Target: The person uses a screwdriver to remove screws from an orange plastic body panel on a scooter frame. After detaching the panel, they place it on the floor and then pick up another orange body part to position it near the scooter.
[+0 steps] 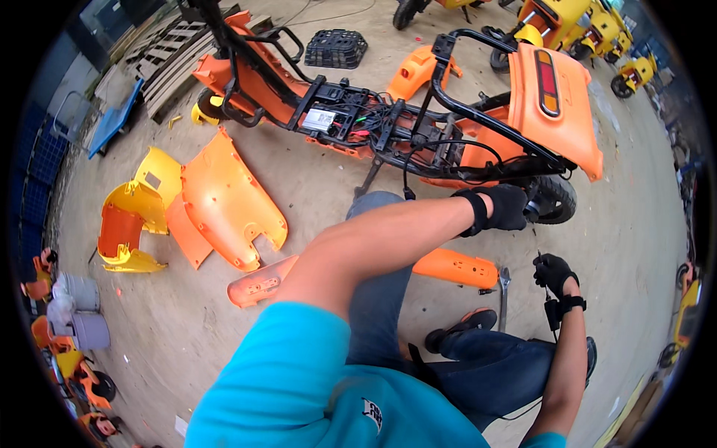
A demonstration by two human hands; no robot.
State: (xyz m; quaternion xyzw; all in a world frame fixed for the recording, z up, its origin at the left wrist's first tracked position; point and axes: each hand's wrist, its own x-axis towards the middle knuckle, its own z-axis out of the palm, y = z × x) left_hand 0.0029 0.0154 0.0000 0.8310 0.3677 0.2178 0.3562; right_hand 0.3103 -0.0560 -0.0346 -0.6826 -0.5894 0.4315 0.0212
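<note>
In front of me stands a partly stripped electric scooter with a black tube frame (478, 168) and exposed wiring. My left hand (508, 207), in a black glove, reaches across to the lower side of the rear wheel (555, 200). Its fingers are curled beside the hub, and what they grip is hidden. Lower right, my gloved right hand (554, 273) is closed round a thin dark rod (540, 258), apart from the scooter. A small black box (553, 313) with a cord hangs at that wrist. An open-end wrench (504, 295) lies on the ground near my shoe.
A long orange panel (455, 269) lies by my knees. Left are a large orange shell (224, 201) and yellow covers (123, 231). Behind the scooter sit an orange fender (418, 71) and a black crate (336, 48). Pallets (175, 60), a blue cart (116, 119) and yellow scooters (556, 26) stand farther off.
</note>
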